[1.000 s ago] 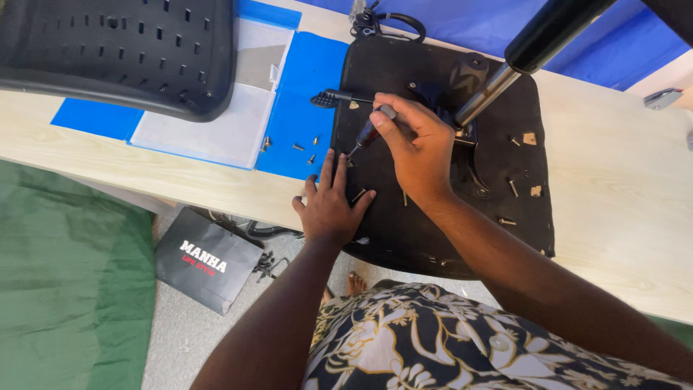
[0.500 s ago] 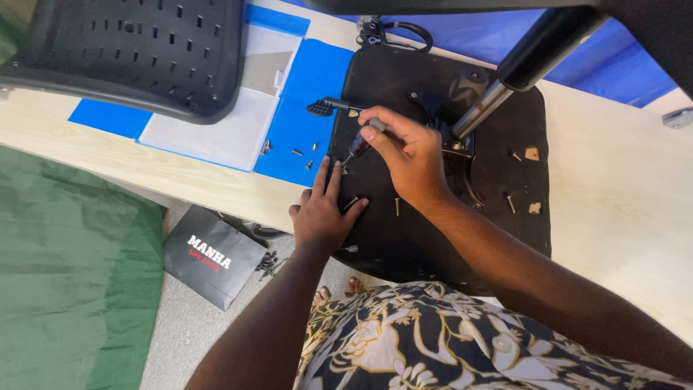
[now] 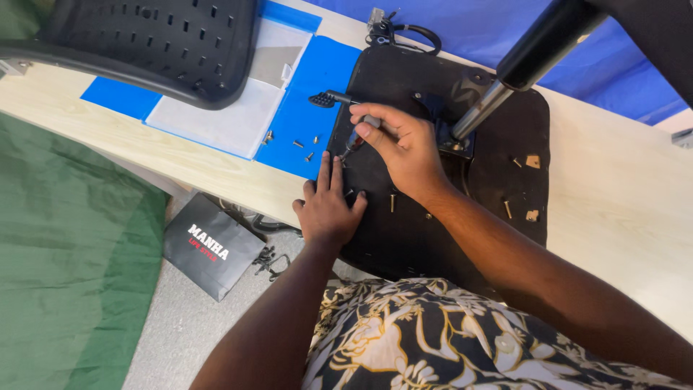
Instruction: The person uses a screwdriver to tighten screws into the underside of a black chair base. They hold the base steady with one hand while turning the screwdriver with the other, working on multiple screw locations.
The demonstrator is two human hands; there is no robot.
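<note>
right hand: our right hand (image 3: 404, 148) is closed around a small screwdriver with a dark-and-grey handle (image 3: 359, 136), tip angled down toward 7 o'clock onto the flat black underside of an office chair seat (image 3: 404, 238).

left hand: our left hand (image 3: 328, 206) lies flat and open on the seat's near-left edge, fingers spread toward 12 o'clock, gripping nothing, just pinning the seat down. The driver tip lands right off the fingertips.

screw: we honestly can't make out the screw head under the tip, too small.

black lever: a black lever with a ribbed paddle end (image 3: 326, 99) sticks out at 10 o'clock from the right hand.

gas lift: the silver-and-black gas cylinder (image 3: 498, 90) rises from the mounting plate at 2 o'clock, close beside the right wrist.

loose hardware: small screws (image 3: 307, 148) sit on a blue plastic sheet (image 3: 307, 94) at 9 o'clock; a couple more bolts (image 3: 393, 202) lie on the seat at 6 o'clock.

further out: a black perforated plastic chair back (image 3: 144, 43) at 10 o'clock, all on a pale wooden table (image 3: 621, 217); a black paper bag (image 3: 209, 245) on the floor.

doing it well: we'd say keep the driver square to the screw, push down firmly while turning, and keep the flat hand pressed so the seat doesn't creep.
</note>
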